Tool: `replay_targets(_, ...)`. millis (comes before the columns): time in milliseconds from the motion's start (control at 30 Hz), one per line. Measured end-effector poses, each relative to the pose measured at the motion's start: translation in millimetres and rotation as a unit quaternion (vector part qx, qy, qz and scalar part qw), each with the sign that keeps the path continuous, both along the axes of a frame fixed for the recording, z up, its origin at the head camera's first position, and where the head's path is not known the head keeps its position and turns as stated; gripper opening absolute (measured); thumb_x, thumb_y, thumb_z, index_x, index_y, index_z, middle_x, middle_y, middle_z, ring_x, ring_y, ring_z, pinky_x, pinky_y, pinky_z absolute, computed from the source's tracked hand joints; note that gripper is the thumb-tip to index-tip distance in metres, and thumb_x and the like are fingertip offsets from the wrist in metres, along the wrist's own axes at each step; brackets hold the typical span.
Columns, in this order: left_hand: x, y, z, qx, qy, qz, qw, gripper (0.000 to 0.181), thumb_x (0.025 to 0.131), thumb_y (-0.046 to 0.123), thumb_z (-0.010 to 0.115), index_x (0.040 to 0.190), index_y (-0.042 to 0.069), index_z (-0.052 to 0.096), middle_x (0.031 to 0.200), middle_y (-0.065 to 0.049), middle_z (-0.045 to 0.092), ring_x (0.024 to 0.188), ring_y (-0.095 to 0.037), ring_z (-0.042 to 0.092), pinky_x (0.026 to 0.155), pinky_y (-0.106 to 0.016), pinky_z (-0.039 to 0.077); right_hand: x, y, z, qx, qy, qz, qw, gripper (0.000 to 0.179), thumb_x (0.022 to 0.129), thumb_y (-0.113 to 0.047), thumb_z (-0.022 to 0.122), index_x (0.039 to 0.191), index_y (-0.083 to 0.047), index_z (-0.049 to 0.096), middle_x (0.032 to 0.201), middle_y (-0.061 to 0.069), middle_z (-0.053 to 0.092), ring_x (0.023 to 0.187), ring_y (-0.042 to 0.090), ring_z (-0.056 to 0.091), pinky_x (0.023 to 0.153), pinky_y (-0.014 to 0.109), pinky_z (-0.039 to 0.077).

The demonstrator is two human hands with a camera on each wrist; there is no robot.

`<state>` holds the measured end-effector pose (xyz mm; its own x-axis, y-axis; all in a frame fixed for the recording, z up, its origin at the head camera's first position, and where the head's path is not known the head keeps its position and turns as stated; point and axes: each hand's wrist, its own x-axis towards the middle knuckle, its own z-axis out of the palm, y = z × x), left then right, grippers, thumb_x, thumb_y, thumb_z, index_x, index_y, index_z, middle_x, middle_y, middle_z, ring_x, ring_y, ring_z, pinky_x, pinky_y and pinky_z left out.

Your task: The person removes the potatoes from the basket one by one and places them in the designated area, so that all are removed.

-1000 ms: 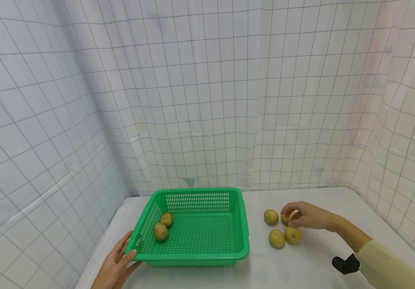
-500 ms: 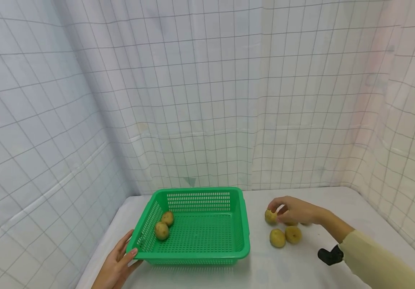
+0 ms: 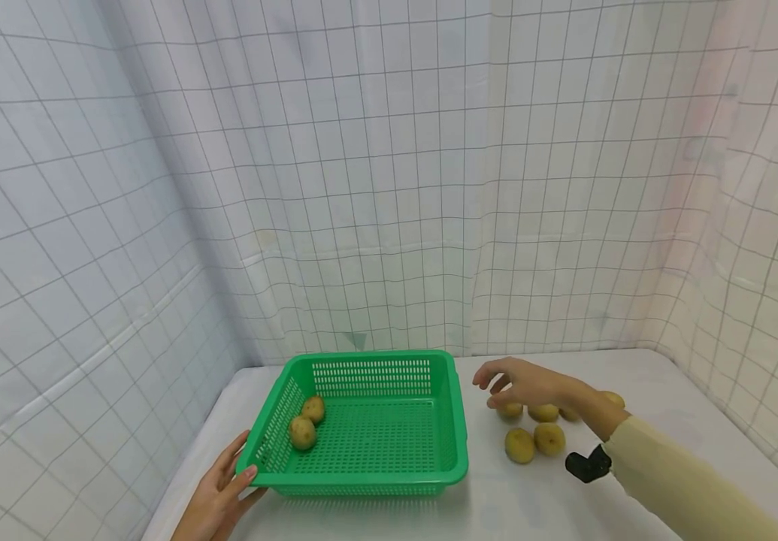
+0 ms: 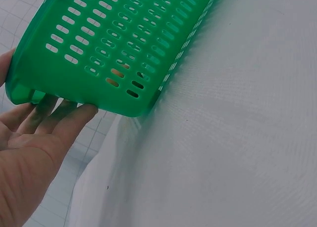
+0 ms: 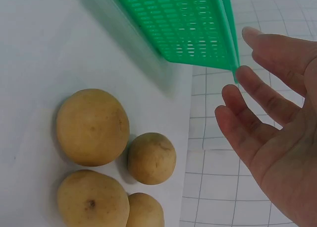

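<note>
Gripping the green basket at its corner, the left hand holds on. The right hand hangs empty, fingers loosely bent, near some loose potatoes. If it dips, it might bump them, and being round, they could roll away.

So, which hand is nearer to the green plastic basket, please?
Left: the left hand holds the green plastic basket at its near-left corner; the right hand is right of it, not touching.
</note>
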<state>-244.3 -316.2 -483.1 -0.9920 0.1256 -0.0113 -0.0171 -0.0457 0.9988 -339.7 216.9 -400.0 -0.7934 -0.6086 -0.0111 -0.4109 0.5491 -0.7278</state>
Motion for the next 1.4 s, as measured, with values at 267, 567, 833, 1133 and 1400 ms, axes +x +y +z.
replay_targets(267, 0.7, -1.0, 2.1, 0.002, 0.007, -0.010, 0.9999, 0.076, 0.110, 0.016, 0.053, 0.167, 0.010, 0.003, 0.166, -0.020, 0.010, 0.118, 0.001, 0.054, 0.107, -0.063, 0.039, -8.0, -23, 7.3, 0.001, -0.007, -0.007, 1.0000, 0.035, 0.096, -0.017, 0.076, 0.129, -0.010, 0.066, 0.123, 0.005, 0.063, 0.115, 0.031, 0.062, 0.095, 0.049, 0.054)
replay_targets(567, 2.0, -3.9, 2.7, -0.017, 0.007, -0.002, 0.9998, 0.074, 0.110, 0.015, 0.053, 0.167, 0.008, 0.006, 0.164, -0.021, 0.014, 0.130, -0.024, 0.050, 0.104, -0.063, 0.043, -19.1, -51, 11.8, 0.002, -0.004, 0.041, 0.9992, 0.036, 0.097, -0.012, 0.074, 0.132, -0.004, 0.065, 0.131, 0.015, 0.062, 0.118, 0.034, 0.061, 0.093, 0.042, 0.056)
replay_targets(833, 1.5, -4.2, 2.3, -0.019, 0.002, -0.004, 0.9998, 0.076, 0.110, 0.016, 0.053, 0.167, 0.008, 0.003, 0.166, -0.023, 0.012, 0.133, -0.028, 0.047, 0.104, -0.064, 0.043, -26.6, -75, 18.4, 0.011, -0.010, 0.047, 0.9988, 0.036, 0.096, -0.011, 0.075, 0.131, -0.008, 0.066, 0.127, 0.003, 0.064, 0.113, 0.029, 0.064, 0.089, 0.037, 0.057)
replay_targets(1133, 1.1, -4.9, 1.4, -0.003, 0.011, -0.015, 0.9998, 0.074, 0.110, 0.015, 0.051, 0.166, 0.008, 0.003, 0.165, -0.020, 0.012, 0.120, -0.005, 0.056, 0.106, -0.064, 0.041, -30.7, -98, 20.6, 0.014, -0.007, 0.064, 0.9978, 0.036, 0.096, -0.010, 0.076, 0.130, -0.009, 0.067, 0.126, 0.002, 0.065, 0.112, 0.026, 0.065, 0.088, 0.034, 0.057)
replay_targets(1400, 2.0, -4.2, 1.0, 0.014, 0.024, -0.028, 0.9992, 0.072, 0.111, 0.013, 0.049, 0.166, 0.008, 0.002, 0.163, -0.018, 0.011, 0.123, -0.001, 0.054, 0.107, -0.063, 0.040, -36.4, -122, 22.7, 0.010, 0.000, 0.092, 0.9957, 0.035, 0.096, -0.009, 0.075, 0.130, -0.008, 0.067, 0.124, 0.002, 0.066, 0.109, 0.022, 0.065, 0.086, 0.033, 0.057)
